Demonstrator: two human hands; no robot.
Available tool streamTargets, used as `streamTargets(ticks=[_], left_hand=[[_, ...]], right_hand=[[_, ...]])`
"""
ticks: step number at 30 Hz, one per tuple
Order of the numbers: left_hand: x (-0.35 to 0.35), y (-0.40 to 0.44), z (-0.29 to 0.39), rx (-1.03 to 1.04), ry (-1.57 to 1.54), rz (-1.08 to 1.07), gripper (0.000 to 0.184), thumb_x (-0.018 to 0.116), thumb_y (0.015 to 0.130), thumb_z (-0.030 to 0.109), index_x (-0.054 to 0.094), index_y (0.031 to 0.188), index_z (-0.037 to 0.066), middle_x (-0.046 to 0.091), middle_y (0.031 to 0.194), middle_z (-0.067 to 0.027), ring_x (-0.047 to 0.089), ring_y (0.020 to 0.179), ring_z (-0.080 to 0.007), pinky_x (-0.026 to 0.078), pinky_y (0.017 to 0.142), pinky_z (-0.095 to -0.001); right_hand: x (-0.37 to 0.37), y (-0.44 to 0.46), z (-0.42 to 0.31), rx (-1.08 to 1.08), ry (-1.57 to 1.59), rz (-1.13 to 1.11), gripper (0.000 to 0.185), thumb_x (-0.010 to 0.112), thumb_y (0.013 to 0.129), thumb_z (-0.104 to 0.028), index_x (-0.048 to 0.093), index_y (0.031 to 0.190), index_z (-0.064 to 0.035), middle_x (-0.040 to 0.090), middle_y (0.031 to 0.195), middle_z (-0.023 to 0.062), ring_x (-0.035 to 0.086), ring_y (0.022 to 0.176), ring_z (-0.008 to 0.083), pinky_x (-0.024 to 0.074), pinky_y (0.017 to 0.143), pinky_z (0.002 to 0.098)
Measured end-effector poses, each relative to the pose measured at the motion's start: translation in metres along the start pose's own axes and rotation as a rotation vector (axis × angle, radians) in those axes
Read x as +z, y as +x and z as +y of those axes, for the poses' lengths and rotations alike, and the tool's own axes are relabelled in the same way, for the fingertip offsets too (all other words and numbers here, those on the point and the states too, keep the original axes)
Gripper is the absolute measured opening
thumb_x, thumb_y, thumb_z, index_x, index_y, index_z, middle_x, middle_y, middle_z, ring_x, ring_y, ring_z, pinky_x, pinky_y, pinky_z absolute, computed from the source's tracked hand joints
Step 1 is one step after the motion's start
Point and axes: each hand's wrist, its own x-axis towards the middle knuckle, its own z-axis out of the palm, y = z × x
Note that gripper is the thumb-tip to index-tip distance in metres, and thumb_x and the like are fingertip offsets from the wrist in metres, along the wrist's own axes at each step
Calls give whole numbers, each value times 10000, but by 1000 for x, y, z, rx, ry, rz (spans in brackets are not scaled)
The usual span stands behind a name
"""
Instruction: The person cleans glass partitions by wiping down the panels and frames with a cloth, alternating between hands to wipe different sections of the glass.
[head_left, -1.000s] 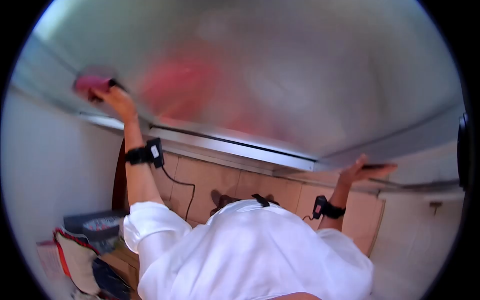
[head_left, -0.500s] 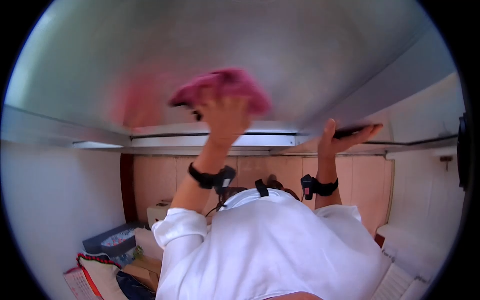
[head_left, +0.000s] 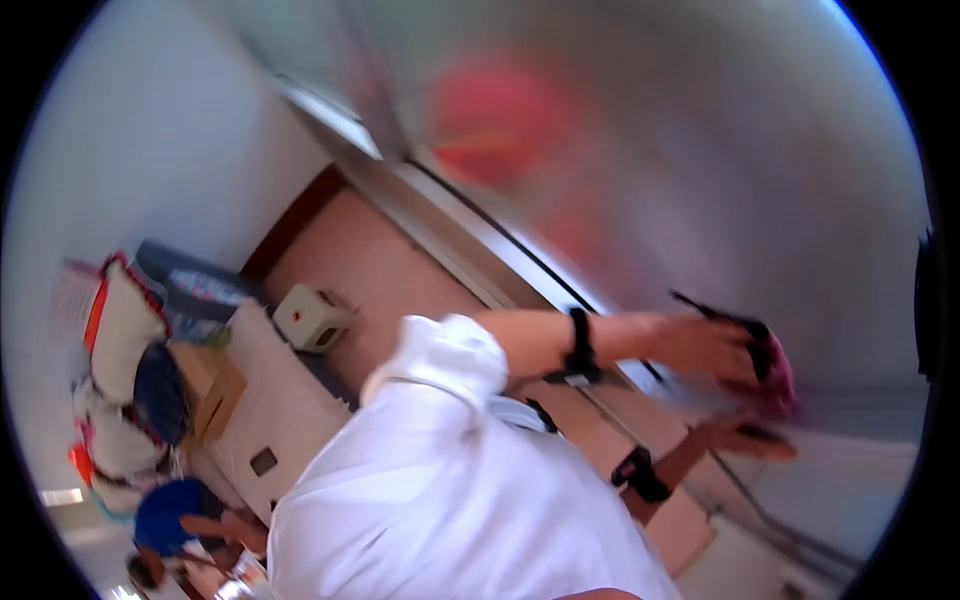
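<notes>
My left hand (head_left: 695, 350) reaches across to the right over a large, smooth grey reflective panel (head_left: 700, 180). It is closed on a pink cloth (head_left: 775, 385), blurred by motion and partly behind the fingers. A dark strip (head_left: 735, 315) shows along the cloth's edge; I cannot make out what it is. Just below, my right hand (head_left: 735, 437) rests with fingers stretched out near the panel's right-hand edge. A dark patch lies by those fingers, too blurred to name. Red blurs on the panel look like reflections. Both wrists wear black bands.
A metal rail (head_left: 500, 235) runs along the panel's near edge above pinkish flooring. To the left are a small white stool (head_left: 310, 318), a cardboard box (head_left: 215, 385) and several cushions or bags (head_left: 125, 320). A person in blue (head_left: 170, 515) is at lower left.
The view has swung and tilted. My left hand has carried the pink cloth across the panel to the right, close to my right hand. The person in blue has come into view.
</notes>
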Motion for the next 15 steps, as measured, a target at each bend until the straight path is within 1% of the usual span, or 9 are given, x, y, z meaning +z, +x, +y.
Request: streamTargets(ticks=[1,2,3,4,7,8,10,13,15], left_hand=[[3,-16,-10,-167,-640,-46,334,524,796,149,612,1103,244,589,1110,101,525,1048,-138,410,947,-286],[-8,-29,-21,-102,-411,-52,363,523,802,131,619,1133,248,616,1012,61,544,973,-161,448,867,-307],[-16,-45,-26,-157,-252,-40,428,520,806,119,589,1192,290,621,921,59,572,806,-164,471,771,-326],[-19,-61,-35,-163,-47,-162,484,529,805,135,561,1238,347,621,868,65,559,658,-147,472,683,-334],[-37,-115,-70,-108,297,-219,410,551,836,310,555,1241,375,501,1245,98,471,1033,-156,347,856,-536],[-43,-118,-76,-93,374,-193,395,558,847,368,553,1242,384,460,1371,109,442,1158,-159,305,914,-604],[-42,-107,-74,-83,405,-124,380,547,860,393,554,1239,378,429,1403,96,355,1277,-188,231,957,-644],[-36,-91,-60,-251,360,14,356,516,892,400,542,1246,370,422,1406,97,279,1348,-239,165,999,-657],[-22,-66,-41,-180,441,-20,390,493,897,413,507,1284,373,402,1415,96,348,1245,-238,127,1031,-652]], right_hand=[[-8,-3,16,22,-71,11,948,556,893,-485,8,1458,43,47,1521,231,118,1398,359,127,1123,461],[-9,0,15,8,-29,14,945,554,896,-482,7,1457,46,47,1522,230,116,1399,357,130,1123,458],[-8,6,10,-7,-7,20,942,551,898,-480,6,1456,50,47,1523,229,113,1400,356,132,1122,455],[-12,9,-5,111,51,-31,906,539,911,-454,11,1463,33,28,1527,230,93,1407,355,136,1120,462],[-20,12,-6,42,-72,-123,776,501,950,-325,36,1468,17,8,1533,217,41,1420,344,57,1133,446],[-17,11,-8,99,-27,-101,766,485,953,-305,17,1468,15,-15,1535,210,23,1422,336,43,1133,447],[-9,15,-16,194,44,-57,743,427,967,-306,-17,1466,18,-61,1537,201,-12,1426,317,29,1131,446],[-7,36,-33,144,0,-38,734,395,975,-324,-25,1462,30,-61,1536,204,-19,1426,314,30,1131,440],[-9,29,-28,134,-36,-52,739,380,978,-343,-32,1460,36,-63,1535,205,-12,1425,316,27,1131,441]])
